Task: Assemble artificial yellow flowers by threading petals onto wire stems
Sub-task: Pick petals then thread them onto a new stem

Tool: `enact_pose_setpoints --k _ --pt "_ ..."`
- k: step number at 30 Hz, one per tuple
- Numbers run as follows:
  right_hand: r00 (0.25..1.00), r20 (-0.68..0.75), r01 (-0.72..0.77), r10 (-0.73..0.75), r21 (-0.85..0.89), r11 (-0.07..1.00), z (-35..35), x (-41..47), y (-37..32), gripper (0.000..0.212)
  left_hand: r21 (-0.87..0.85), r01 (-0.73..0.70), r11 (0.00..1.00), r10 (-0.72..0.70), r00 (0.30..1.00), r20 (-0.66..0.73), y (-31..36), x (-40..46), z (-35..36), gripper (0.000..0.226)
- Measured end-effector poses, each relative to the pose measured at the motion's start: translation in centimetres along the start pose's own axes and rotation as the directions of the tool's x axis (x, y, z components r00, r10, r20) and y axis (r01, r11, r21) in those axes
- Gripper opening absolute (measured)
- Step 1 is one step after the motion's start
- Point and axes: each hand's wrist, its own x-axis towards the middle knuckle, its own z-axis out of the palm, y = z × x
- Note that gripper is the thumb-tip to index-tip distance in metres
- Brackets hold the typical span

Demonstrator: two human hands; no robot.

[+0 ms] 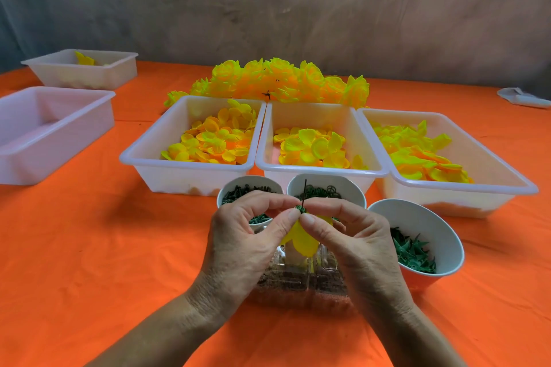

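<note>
A grey cloth wall hangs behind a bench (89,247) covered in orange cloth. The landmark is the middle tray (322,171) of loose yellow petals: another tray of petals (190,168) sits just to its left, a third (465,188) just to its right, and a heap of finished yellow flowers (283,80) lies behind it. In front of it stand three bowls of green parts (417,217), and nearer still both hands work above a clear plastic box (298,286). The left hand (238,235) and right hand (357,241) each form a grip pressed together, fingertips pinching a small green collar (300,208) on the thin dark wire stem (304,192), which stands upright. A yellow petal (301,238) hangs below the collar between the palms. The petal looks light, soft and easily creased, the wire thin and likely springy; holding is best done at the stiff green collar and the wire itself, not at the petal's edges.
</note>
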Motion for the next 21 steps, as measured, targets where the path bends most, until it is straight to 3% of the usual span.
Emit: enact_pose_setpoints --k 8,13,21 --pt "0.996 0.033 0.082 -0.078 -0.186 0.979 -0.5 0.5 -0.5 0.011 0.033 -0.027 0.999 0.027 1.0 0.007 0.1 0.3 -0.1 0.008" --pt "0.99 0.064 0.14 -0.127 -0.284 0.949 -0.7 0.9 -0.8 0.011 0.15 -0.115 0.982 0.108 0.993 0.054 0.5 0.7 -0.4 0.005" --pt "0.992 0.108 0.107 -0.069 -0.403 0.909 -0.9 1.6 -1.7 0.005 0.367 -0.271 0.89 0.217 0.959 0.182 1.2 1.7 -1.0 0.011"
